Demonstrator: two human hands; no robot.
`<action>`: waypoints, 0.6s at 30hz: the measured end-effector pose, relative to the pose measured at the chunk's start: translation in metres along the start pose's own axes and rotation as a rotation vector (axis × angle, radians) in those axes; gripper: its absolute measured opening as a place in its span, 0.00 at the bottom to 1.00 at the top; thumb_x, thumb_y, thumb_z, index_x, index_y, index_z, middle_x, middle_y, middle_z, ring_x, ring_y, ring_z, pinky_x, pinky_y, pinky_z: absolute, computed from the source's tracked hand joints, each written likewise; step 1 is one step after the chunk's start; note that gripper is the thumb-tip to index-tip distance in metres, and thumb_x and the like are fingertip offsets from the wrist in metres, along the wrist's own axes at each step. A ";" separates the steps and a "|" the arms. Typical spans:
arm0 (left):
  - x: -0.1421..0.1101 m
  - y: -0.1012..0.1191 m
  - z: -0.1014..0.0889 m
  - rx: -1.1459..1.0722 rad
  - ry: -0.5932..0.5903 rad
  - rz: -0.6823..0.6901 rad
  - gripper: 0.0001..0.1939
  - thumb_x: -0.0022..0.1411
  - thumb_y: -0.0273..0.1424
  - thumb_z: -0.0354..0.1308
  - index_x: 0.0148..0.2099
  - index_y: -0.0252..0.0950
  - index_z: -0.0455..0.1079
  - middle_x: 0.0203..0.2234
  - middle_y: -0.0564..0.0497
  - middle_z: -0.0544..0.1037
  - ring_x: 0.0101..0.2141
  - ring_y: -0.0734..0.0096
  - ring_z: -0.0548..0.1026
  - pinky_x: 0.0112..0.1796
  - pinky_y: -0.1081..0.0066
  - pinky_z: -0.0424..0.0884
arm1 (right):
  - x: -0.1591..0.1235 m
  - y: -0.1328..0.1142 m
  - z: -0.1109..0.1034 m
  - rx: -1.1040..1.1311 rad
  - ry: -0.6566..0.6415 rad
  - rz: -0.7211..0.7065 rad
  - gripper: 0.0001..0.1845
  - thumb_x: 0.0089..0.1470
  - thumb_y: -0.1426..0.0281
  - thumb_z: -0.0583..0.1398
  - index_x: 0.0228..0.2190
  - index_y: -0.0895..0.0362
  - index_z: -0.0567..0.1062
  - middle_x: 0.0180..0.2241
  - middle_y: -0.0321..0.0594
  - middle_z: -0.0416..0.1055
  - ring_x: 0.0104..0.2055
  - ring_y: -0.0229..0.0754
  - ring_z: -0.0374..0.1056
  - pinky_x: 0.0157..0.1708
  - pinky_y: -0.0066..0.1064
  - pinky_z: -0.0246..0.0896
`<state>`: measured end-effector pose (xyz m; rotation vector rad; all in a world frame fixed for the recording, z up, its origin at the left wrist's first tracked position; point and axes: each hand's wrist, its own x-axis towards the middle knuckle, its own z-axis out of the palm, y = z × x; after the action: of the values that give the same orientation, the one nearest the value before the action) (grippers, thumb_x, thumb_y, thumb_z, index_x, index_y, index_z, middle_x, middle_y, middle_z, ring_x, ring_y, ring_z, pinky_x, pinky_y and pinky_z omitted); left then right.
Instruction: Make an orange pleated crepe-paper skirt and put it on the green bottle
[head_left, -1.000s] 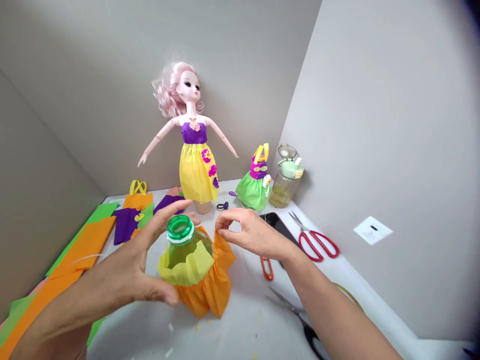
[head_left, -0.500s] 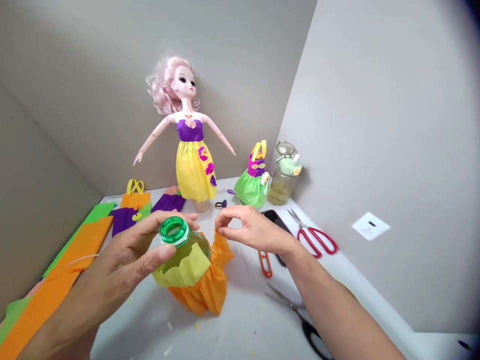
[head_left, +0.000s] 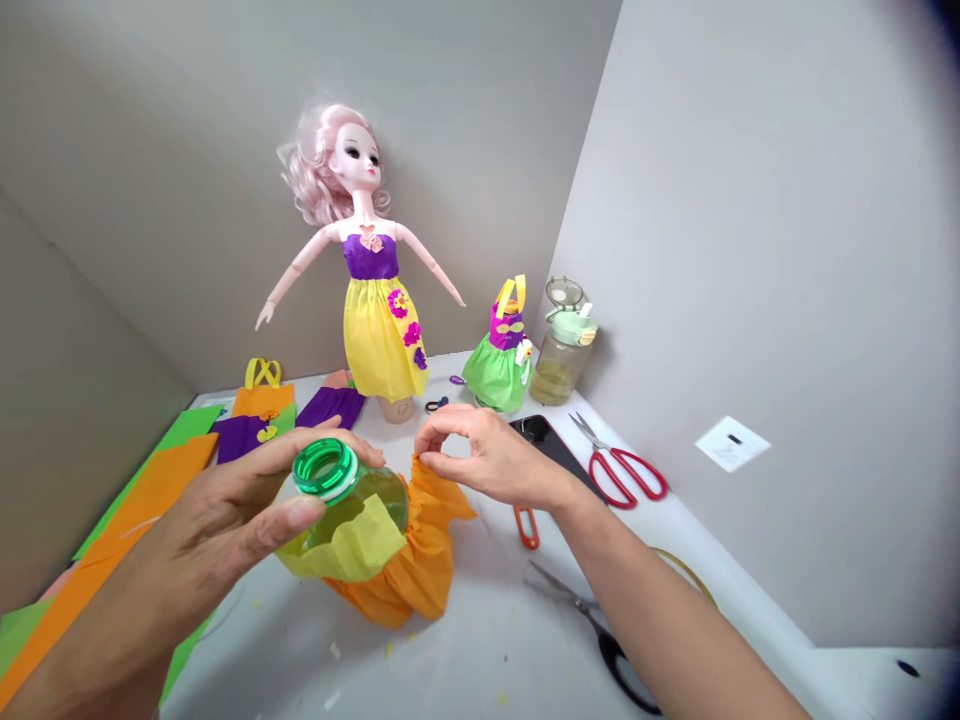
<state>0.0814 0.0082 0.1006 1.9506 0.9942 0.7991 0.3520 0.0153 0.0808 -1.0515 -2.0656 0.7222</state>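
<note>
My left hand [head_left: 225, 505] grips the neck of a clear bottle [head_left: 360, 497] with a green ring top [head_left: 324, 469], tilted toward me. The bottle wears a yellow tissue collar [head_left: 352, 545] over an orange tissue skirt [head_left: 416, 575]. My right hand [head_left: 487, 460] pinches the upper edge of the orange paper at the bottle's right side, thumb and fingers pressed together.
A doll [head_left: 371, 280] in a purple and yellow paper dress stands at the back. Beside it are a small green paper dress [head_left: 499, 365], a drink bottle [head_left: 564, 345], a phone [head_left: 551, 445], red scissors [head_left: 619, 465], black scissors [head_left: 600, 640] and an orange clip [head_left: 526, 525]. Coloured paper sheets [head_left: 150, 480] lie left.
The bottle has tilted and shifted left toward me in my left hand. My right hand followed slightly left, still pinching the orange paper.
</note>
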 end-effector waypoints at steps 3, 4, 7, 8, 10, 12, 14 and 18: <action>-0.001 0.001 -0.002 0.025 -0.003 -0.001 0.20 0.64 0.48 0.55 0.55 0.53 0.75 0.50 0.53 0.80 0.44 0.57 0.80 0.37 0.71 0.79 | 0.002 -0.001 0.005 -0.020 0.001 -0.007 0.07 0.55 0.79 0.61 0.29 0.55 0.75 0.30 0.33 0.74 0.37 0.38 0.69 0.43 0.30 0.61; -0.001 0.000 -0.002 0.032 -0.003 0.003 0.20 0.64 0.49 0.55 0.54 0.53 0.76 0.50 0.53 0.80 0.45 0.57 0.80 0.37 0.71 0.79 | 0.003 -0.001 0.006 -0.023 0.001 -0.016 0.07 0.56 0.79 0.61 0.29 0.55 0.75 0.30 0.33 0.74 0.37 0.38 0.69 0.43 0.30 0.61; -0.001 -0.003 -0.004 0.025 -0.018 0.020 0.20 0.63 0.49 0.55 0.53 0.51 0.76 0.51 0.53 0.79 0.53 0.52 0.75 0.38 0.70 0.80 | 0.004 0.000 0.013 -0.033 -0.007 -0.054 0.07 0.56 0.79 0.61 0.29 0.56 0.75 0.29 0.33 0.74 0.37 0.38 0.69 0.44 0.30 0.60; -0.001 -0.005 -0.005 0.014 -0.027 0.022 0.20 0.63 0.48 0.55 0.53 0.50 0.76 0.51 0.53 0.79 0.57 0.50 0.72 0.38 0.70 0.80 | 0.005 0.001 0.015 -0.039 -0.015 -0.065 0.07 0.56 0.79 0.61 0.29 0.56 0.75 0.29 0.33 0.75 0.36 0.37 0.69 0.44 0.30 0.60; -0.002 -0.008 -0.005 -0.004 -0.042 0.034 0.19 0.63 0.47 0.55 0.53 0.49 0.75 0.52 0.52 0.79 0.61 0.49 0.67 0.39 0.70 0.80 | 0.005 0.002 0.018 -0.044 -0.035 -0.082 0.08 0.56 0.79 0.60 0.29 0.56 0.75 0.29 0.33 0.75 0.36 0.37 0.69 0.45 0.30 0.60; -0.002 -0.011 -0.006 -0.014 -0.056 0.057 0.19 0.63 0.46 0.55 0.53 0.48 0.75 0.52 0.52 0.79 0.62 0.48 0.67 0.39 0.70 0.81 | 0.006 0.001 0.021 -0.043 -0.045 -0.099 0.08 0.56 0.80 0.60 0.29 0.56 0.74 0.29 0.33 0.74 0.36 0.37 0.69 0.45 0.30 0.60; -0.002 -0.013 -0.007 -0.015 -0.062 0.088 0.19 0.63 0.45 0.54 0.53 0.48 0.75 0.52 0.52 0.79 0.60 0.48 0.69 0.38 0.70 0.81 | 0.006 0.000 0.022 -0.041 -0.034 -0.109 0.09 0.56 0.80 0.60 0.29 0.56 0.74 0.28 0.32 0.74 0.35 0.37 0.69 0.45 0.30 0.60; 0.000 -0.012 -0.006 -0.010 -0.064 0.126 0.19 0.64 0.43 0.54 0.53 0.48 0.75 0.52 0.52 0.79 0.62 0.48 0.67 0.37 0.71 0.81 | 0.006 -0.001 0.023 -0.032 0.004 -0.106 0.09 0.55 0.81 0.61 0.29 0.56 0.74 0.29 0.32 0.74 0.35 0.36 0.69 0.46 0.30 0.59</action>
<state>0.0723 0.0151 0.0938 2.0326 0.8351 0.8044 0.3308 0.0161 0.0701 -0.9516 -2.1187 0.6354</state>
